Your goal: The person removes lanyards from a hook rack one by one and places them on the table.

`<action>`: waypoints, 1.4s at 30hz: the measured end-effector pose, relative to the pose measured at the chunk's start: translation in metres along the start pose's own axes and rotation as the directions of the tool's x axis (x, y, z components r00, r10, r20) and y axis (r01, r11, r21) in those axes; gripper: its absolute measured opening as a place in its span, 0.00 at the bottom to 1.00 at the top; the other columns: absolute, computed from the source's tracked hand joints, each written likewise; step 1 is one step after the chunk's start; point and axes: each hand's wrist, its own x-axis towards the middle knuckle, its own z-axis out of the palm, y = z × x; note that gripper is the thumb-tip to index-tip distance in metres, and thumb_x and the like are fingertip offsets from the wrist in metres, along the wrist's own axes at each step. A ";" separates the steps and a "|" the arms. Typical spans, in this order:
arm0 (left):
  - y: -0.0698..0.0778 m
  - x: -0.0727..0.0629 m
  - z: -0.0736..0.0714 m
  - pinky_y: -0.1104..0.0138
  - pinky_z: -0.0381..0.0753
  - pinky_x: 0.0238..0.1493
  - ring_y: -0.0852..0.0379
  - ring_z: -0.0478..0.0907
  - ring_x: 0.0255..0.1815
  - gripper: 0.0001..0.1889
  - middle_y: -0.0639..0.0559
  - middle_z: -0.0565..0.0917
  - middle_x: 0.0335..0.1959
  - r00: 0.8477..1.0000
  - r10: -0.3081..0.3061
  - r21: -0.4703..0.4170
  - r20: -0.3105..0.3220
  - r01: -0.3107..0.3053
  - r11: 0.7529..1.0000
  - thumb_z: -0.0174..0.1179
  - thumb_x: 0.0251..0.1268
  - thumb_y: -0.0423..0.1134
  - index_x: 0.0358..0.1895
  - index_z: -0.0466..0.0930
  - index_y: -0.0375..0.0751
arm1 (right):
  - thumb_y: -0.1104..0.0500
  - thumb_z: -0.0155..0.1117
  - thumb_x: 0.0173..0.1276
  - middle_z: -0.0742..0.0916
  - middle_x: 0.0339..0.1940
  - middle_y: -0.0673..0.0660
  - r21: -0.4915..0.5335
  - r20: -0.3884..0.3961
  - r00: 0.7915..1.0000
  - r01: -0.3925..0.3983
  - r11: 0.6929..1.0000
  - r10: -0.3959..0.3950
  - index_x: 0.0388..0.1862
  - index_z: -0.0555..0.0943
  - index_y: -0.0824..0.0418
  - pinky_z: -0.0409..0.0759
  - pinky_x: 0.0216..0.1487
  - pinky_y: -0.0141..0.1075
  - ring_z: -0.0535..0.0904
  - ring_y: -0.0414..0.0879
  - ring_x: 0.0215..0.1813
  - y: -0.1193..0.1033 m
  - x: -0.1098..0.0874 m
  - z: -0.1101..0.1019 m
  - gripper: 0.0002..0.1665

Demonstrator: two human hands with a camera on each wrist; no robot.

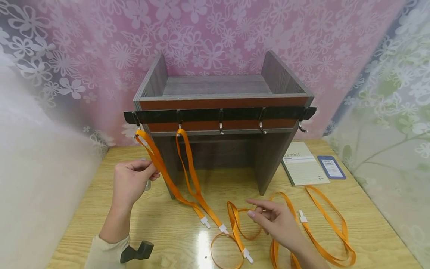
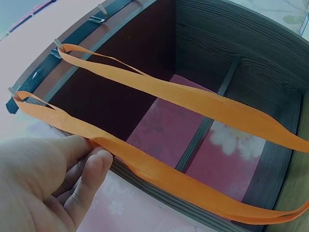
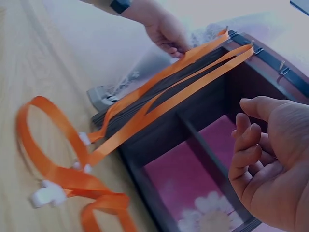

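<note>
Two orange lanyards hang from the leftmost hooks of a black rail (image 1: 201, 116) on a grey wooden shelf unit (image 1: 215, 85). My left hand (image 1: 131, 183) pinches the strap of the leftmost lanyard (image 2: 159, 171) below its hook, between thumb and fingers. The second lanyard (image 1: 190, 157) hangs beside it, untouched. White clips at the lower ends of both lie over the table. My right hand (image 1: 277, 224) hovers over loose orange lanyards with its index finger extended and the others loosely bent, nothing in it. One loose lanyard (image 1: 234, 220) lies left of that hand.
Another lanyard (image 1: 344, 228) curves across the table's right side. A notebook (image 1: 304, 164) and a blue card holder (image 1: 331, 167) lie right of the shelf unit. Behind my left hand is a small grey object (image 1: 147, 185). Three bare hooks (image 1: 221, 127) remain on the rail's right part.
</note>
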 end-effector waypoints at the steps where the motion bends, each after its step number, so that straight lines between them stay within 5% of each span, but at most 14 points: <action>1: 0.000 0.000 0.000 0.69 0.88 0.29 0.60 0.85 0.21 0.13 0.60 0.87 0.19 1.000 -0.002 -0.003 -0.001 0.002 1.000 0.69 0.63 0.35 0.40 0.88 0.25 | 0.66 0.63 0.71 0.82 0.27 0.45 -0.004 -0.014 1.000 0.016 1.000 -0.016 0.59 0.81 0.67 0.62 0.08 0.30 0.60 0.37 0.13 -0.002 0.001 -0.001 0.18; 5: -0.001 0.000 0.000 0.68 0.89 0.29 0.57 0.86 0.21 0.12 0.60 0.87 0.19 1.000 -0.001 0.001 0.002 0.001 1.000 0.69 0.63 0.35 0.40 0.88 0.25 | 0.70 0.63 0.70 0.82 0.27 0.45 -0.026 -0.059 0.994 0.096 0.995 -0.097 0.58 0.82 0.66 0.61 0.08 0.30 0.60 0.42 0.13 -0.009 0.003 -0.004 0.18; 21: -0.001 0.000 0.002 0.67 0.89 0.29 0.57 0.86 0.20 0.11 0.60 0.86 0.18 1.000 0.017 -0.002 -0.003 -0.017 1.000 0.68 0.63 0.33 0.37 0.88 0.24 | 0.75 0.64 0.66 0.84 0.28 0.46 -0.083 -0.156 0.966 0.196 0.977 -0.207 0.59 0.81 0.69 0.66 0.11 0.34 0.65 0.41 0.13 -0.024 0.009 -0.023 0.22; 29: -0.002 -0.002 0.001 0.68 0.88 0.28 0.60 0.84 0.19 0.10 0.59 0.86 0.19 0.999 0.038 -0.025 -0.017 -0.038 0.999 0.67 0.63 0.32 0.36 0.88 0.23 | 0.69 0.68 0.65 0.87 0.29 0.44 -0.155 -0.296 0.949 0.062 0.986 -0.106 0.60 0.82 0.66 0.64 0.11 0.36 0.66 0.39 0.14 -0.025 0.011 -0.031 0.23; 42: -0.006 -0.004 0.003 0.69 0.88 0.27 0.62 0.84 0.19 0.08 0.59 0.86 0.18 0.995 0.082 -0.016 -0.047 -0.083 0.996 0.66 0.63 0.31 0.37 0.88 0.25 | 0.56 0.71 0.67 0.87 0.28 0.38 -0.139 -0.508 0.859 -0.163 0.977 0.072 0.63 0.81 0.61 0.63 0.11 0.35 0.67 0.36 0.16 -0.028 0.015 -0.045 0.26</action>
